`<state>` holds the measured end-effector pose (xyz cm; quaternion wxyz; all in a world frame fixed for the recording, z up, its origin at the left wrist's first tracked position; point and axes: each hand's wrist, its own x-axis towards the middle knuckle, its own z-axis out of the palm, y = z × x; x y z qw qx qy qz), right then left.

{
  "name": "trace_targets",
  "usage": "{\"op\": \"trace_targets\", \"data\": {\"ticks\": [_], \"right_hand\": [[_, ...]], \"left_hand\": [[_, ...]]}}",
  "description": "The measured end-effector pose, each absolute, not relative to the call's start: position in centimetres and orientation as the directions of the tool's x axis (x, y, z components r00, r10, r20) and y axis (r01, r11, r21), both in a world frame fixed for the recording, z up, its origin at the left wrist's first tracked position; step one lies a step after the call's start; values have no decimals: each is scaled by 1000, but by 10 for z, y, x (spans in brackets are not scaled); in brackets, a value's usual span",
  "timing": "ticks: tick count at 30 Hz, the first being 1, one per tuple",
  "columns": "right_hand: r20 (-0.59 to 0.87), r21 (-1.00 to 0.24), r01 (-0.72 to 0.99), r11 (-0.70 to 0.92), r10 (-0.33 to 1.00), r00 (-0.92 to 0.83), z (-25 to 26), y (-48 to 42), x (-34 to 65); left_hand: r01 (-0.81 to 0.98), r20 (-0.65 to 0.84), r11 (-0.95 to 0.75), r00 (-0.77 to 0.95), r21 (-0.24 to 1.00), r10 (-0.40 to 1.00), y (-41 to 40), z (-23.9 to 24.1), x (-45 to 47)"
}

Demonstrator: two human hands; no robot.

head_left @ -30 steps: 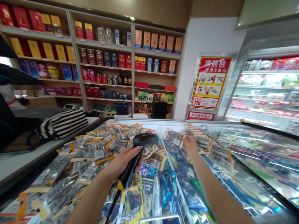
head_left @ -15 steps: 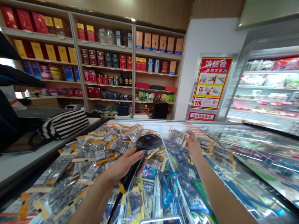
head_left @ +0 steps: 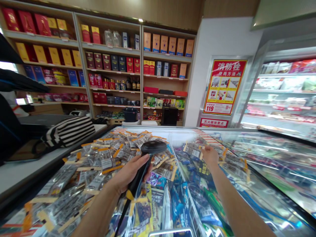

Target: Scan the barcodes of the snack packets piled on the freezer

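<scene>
My left hand is wrapped round the handle of a black barcode scanner, its head on top and its cable running down toward me. Off to the right, my right hand pinches one end of a small clear packet whose barcode label faces me. That packet is above the freezer, beside several similar packets on the right-hand glass. A large heap of the same orange-ended packets spreads across the left side, beyond and beside the scanner.
Below my hands, the chest freezer holds colourful ice-cream wrappers split by a white wire divider. A striped bag lies on the counter at left. Shelves of boxed goods stand behind; a lit fridge is at right.
My right hand has moved a little to the right and down with the packet. The scanner in my left hand has shifted slightly left.
</scene>
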<state>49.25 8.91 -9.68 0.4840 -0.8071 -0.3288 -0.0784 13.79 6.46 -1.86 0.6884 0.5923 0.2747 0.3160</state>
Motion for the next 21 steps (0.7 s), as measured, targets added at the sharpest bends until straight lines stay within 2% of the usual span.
{"op": "trace_targets", "data": {"ticks": [3, 8, 16, 21], "right_hand": [[434, -672, 606, -426, 436, 788, -93, 83, 498], [457, -592, 607, -530, 399, 795, -92, 72, 518], [446, -645, 506, -573, 255, 858, -90, 52, 546], [617, -570, 623, -535, 221, 755, -73, 53, 520]], "left_hand": [[-133, 6, 101, 632, 986, 775, 67, -21, 138], [-75, -16, 81, 626, 994, 779, 67, -21, 137], [-143, -8, 117, 599, 983, 801, 66, -16, 136], [-111, -23, 114, 608, 987, 793, 68, -16, 133]]}}
